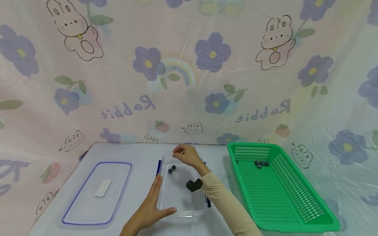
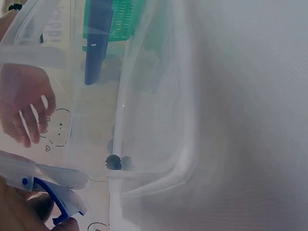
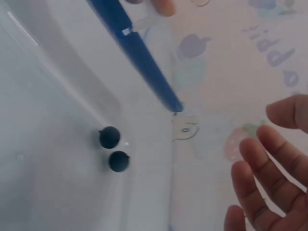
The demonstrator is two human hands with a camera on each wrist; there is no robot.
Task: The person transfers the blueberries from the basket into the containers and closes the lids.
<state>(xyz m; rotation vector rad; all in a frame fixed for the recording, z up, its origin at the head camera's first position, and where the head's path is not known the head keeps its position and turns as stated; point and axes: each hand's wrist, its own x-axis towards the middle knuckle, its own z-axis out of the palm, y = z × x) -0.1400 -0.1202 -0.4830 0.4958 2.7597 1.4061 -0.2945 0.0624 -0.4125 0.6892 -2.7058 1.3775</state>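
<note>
A clear plastic container (image 1: 180, 205) with blue side clips lies in front of me. Two blueberries (image 1: 172, 169) sit close together on its floor near the far left corner. My left hand (image 1: 149, 206) rests against the container's left side with fingers extended, its thumb spread at the front rim. In the left wrist view, its fingers are beside a blue clip (image 2: 57, 199). My right hand (image 1: 186, 155) hovers over the container's far end. The right wrist view shows its fingers (image 3: 269, 166) loosely bent and apart, nothing between them.
On the right stands a green perforated basket (image 1: 274, 193), several blueberries (image 1: 261, 164) in its far part. A clear lid (image 1: 88, 220) with a blue seal lies to the left, a white rectangle on it. Beside the right sleeve is a dark angular object (image 1: 194, 185). A printed curtain hangs behind.
</note>
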